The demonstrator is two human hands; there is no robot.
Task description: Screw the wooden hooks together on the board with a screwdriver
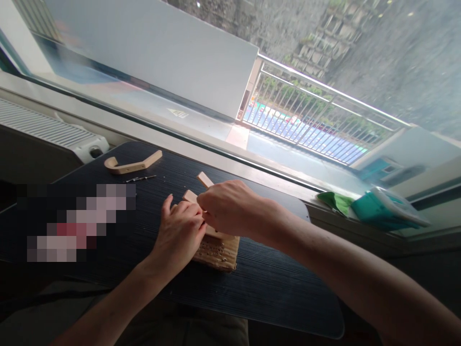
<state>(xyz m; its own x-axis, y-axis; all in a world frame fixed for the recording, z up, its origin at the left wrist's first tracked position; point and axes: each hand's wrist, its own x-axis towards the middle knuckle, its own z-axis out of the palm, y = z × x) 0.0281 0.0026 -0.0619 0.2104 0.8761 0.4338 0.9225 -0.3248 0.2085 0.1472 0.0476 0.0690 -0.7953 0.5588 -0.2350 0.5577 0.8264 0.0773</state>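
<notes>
Beside a pale sill [230, 169], a dark table [281, 283] is lit by daylight, with a radiator [43, 125] set off its far left corner and a cloth [334, 202] and a box [378, 209] kept past its right end. Near the table's middle a block of cardboard [219, 254] is laid, pitted with small holes, and across its far part some wood [223, 235] is placed, mostly covered from above. Two pale ends [205, 179] are seen jutting out on the far side; whether they are joined as one piece cannot be told. By them the long axis is shown to run slantwise, from far left to near right. The wood is met by the left hand [182, 223] from the near left, its fingers bent and slightly spread over the top; how firmly it is gripped cannot be seen. From the right, the same spot is covered by the right hand [230, 206], curled nearly into a fist, with anything held inside hidden. Neither is clearly nearer, since the wood is reached by both. Farther left, a hook [133, 166] is laid, with metal bits [142, 178] strewn just on its near side.
</notes>
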